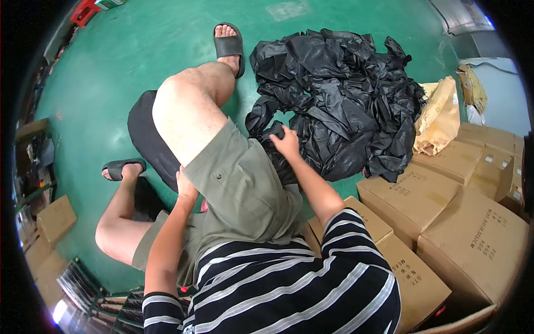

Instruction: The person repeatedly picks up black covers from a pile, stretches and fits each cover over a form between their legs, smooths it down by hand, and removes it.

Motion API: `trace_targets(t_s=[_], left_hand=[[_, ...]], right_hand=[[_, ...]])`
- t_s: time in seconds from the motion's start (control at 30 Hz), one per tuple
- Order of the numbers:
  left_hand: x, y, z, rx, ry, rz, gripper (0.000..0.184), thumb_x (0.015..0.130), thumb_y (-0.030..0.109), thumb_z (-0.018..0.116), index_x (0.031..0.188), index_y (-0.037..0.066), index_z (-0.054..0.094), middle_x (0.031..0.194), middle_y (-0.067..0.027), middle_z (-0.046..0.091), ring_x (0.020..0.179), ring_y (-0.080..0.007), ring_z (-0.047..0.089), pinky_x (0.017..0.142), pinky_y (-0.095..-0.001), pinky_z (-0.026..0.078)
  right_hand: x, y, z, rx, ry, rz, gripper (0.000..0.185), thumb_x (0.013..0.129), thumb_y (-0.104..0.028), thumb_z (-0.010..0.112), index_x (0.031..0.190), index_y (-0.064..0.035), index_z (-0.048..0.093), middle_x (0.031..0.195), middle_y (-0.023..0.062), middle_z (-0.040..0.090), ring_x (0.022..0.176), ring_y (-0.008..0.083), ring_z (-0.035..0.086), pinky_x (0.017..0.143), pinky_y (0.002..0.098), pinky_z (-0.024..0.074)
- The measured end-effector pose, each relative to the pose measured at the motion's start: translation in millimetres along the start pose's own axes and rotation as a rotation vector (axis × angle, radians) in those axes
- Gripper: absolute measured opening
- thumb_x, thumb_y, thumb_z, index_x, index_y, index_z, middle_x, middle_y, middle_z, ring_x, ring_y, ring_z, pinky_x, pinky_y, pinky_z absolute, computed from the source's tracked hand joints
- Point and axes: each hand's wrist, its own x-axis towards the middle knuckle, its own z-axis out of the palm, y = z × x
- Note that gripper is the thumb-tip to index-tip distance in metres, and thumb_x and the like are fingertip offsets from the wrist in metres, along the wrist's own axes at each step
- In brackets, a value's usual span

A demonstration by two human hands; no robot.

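Note:
My right hand (285,142) is closed on a bunched edge of black fabric (273,129). That edge lies at the near left side of a large heap of crumpled, slightly shiny black fabric (345,100) on the floor. Lower and to the left, my left hand (187,183) rests between my thighs, against the bare leg and the shorts. Its fingers are mostly hidden, so its grip does not show. Close beside it, a smooth, rounded black piece (151,139) lies partly under my raised leg; I cannot make out its kind.
Cardboard boxes (411,195) with printed text are stacked to my right. Crumpled brown paper (440,119) sits between them and the heap. On the far left are shelving and another carton (57,218). A red stool (84,12) stands on the green floor (167,39) at the back.

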Motion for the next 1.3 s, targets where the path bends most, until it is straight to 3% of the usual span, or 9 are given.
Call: trace_targets(t_s=[0.03, 0.13, 0.2, 0.3, 0.4, 0.53, 0.87, 1.03, 1.3], left_hand=[[0.4, 3.4, 0.5, -0.069, 0.01, 0.007, 0.043, 0.08, 0.029, 0.056, 0.119, 0.011, 0.059, 0.117, -0.0108, 0.059, 0.115, -0.0311, 0.048, 0.085, -0.0437, 0.041], [-21.4, -12.2, 70.0, 0.072, 0.068, 0.047, 0.053, 0.087, 0.041, 0.048, 0.131, 0.014, 0.054, 0.136, -0.0066, 0.053, 0.133, -0.0276, 0.037, 0.103, -0.0456, 0.031], [-25.0, -7.8, 86.0, -0.669, 0.123, -0.121, 0.055, 0.088, 0.044, 0.045, 0.133, 0.014, 0.053, 0.138, -0.0047, 0.051, 0.136, -0.0264, 0.034, 0.107, -0.0463, 0.025], [-10.3, 15.1, 14.3, 0.063, -0.079, -0.16, 0.048, 0.088, 0.036, 0.046, 0.13, 0.013, 0.055, 0.14, -0.0055, 0.047, 0.122, -0.0296, 0.043, 0.101, -0.0463, 0.031], [-4.2, 18.1, 2.7, 0.051, -0.047, -0.178, 0.04, 0.083, 0.026, 0.053, 0.118, 0.008, 0.058, 0.119, -0.0108, 0.052, 0.103, -0.03, 0.046, 0.081, -0.0437, 0.037], [-1.0, 32.4, -25.1, 0.033, 0.018, -0.176, 0.035, 0.083, 0.018, 0.051, 0.114, 0.004, 0.054, 0.107, -0.0121, 0.048, 0.097, -0.0296, 0.048, 0.076, -0.0431, 0.038], [5.7, 41.5, -41.1, 0.158, -0.013, -0.231, 0.023, 0.08, 0.006, 0.055, 0.1, 0.011, 0.047, 0.099, -0.008, 0.047, 0.094, -0.0247, 0.052, 0.077, -0.0384, 0.042], [12.7, 35.9, -60.6, 0.028, -0.216, -0.228, 0.052, 0.067, 0.01, 0.075, 0.109, 0.01, 0.045, 0.106, -0.0096, 0.049, 0.101, -0.0286, 0.055, 0.082, -0.0426, 0.046], [21.3, 3.9, -136.1, -0.228, -0.399, -0.056, 0.067, 0.071, 0.042, 0.076, 0.125, 0.01, 0.052, 0.116, -0.0168, 0.056, 0.11, -0.0343, 0.057, 0.09, -0.0429, 0.048]], right_hand=[[-13.9, -31.7, -10.2, -0.027, -0.024, -0.004, 0.096, 0.065, -0.047, 0.08, 0.145, -0.0207, 0.033, 0.145, 0.0267, 0.029, 0.129, 0.0464, 0.034, 0.101, 0.0531, 0.0365], [-22.4, -60.5, -6.0, -0.286, -0.143, -0.25, 0.121, 0.055, -0.047, 0.087, 0.15, -0.0344, 0.014, 0.155, 0.0209, 0.001, 0.139, 0.0464, 0.014, 0.1, 0.0705, 0.025], [-20.8, -68.3, -2.3, -0.462, -0.25, -0.328, 0.122, 0.055, -0.041, 0.089, 0.15, -0.0365, 0.012, 0.156, 0.0187, -0.004, 0.139, 0.0464, 0.015, 0.101, 0.0701, 0.0256], [-3.8, -64.9, 15.3, -0.647, -0.278, -0.376, 0.112, 0.065, -0.025, 0.084, 0.149, -0.0426, 0.012, 0.157, 0.015, -0.01, 0.136, 0.0448, 0.026, 0.099, 0.0649, 0.0345], [18.4, -57.5, 26.8, -0.705, -0.357, -0.381, 0.073, 0.086, -0.012, 0.059, 0.145, -0.041, 0.029, 0.158, 0.0144, -0.012, 0.109, 0.0358, 0.054, 0.087, 0.0581, 0.045], [45.2, -34.3, 39.4, -0.473, -0.343, -0.423, 0.029, 0.085, -0.007, 0.054, 0.112, -0.0167, 0.055, 0.108, 0.0173, 0.05, 0.09, 0.0354, 0.063, 0.074, 0.0449, 0.0534], [59.3, -54.3, -165.4, -0.024, 0.433, -0.22, 0.035, 0.064, -0.009, 0.073, 0.096, -0.009, 0.059, 0.096, 0.0139, 0.057, 0.092, 0.0359, 0.058, 0.08, 0.0429, 0.0484], [81.9, -39.6, -227.9, -0.144, 0.509, -0.038, 0.073, 0.063, -0.047, 0.082, 0.121, -0.0082, 0.061, 0.111, 0.0188, 0.06, 0.107, 0.0374, 0.054, 0.093, 0.0459, 0.0444], [66.5, -215.4, -317.3, 0.338, 1.082, -0.643, 0.021, 0.081, -0.015, 0.075, 0.091, 0.0009, 0.066, 0.09, 0.0069, 0.066, 0.083, 0.017, 0.059, 0.08, 0.031, 0.0469]])
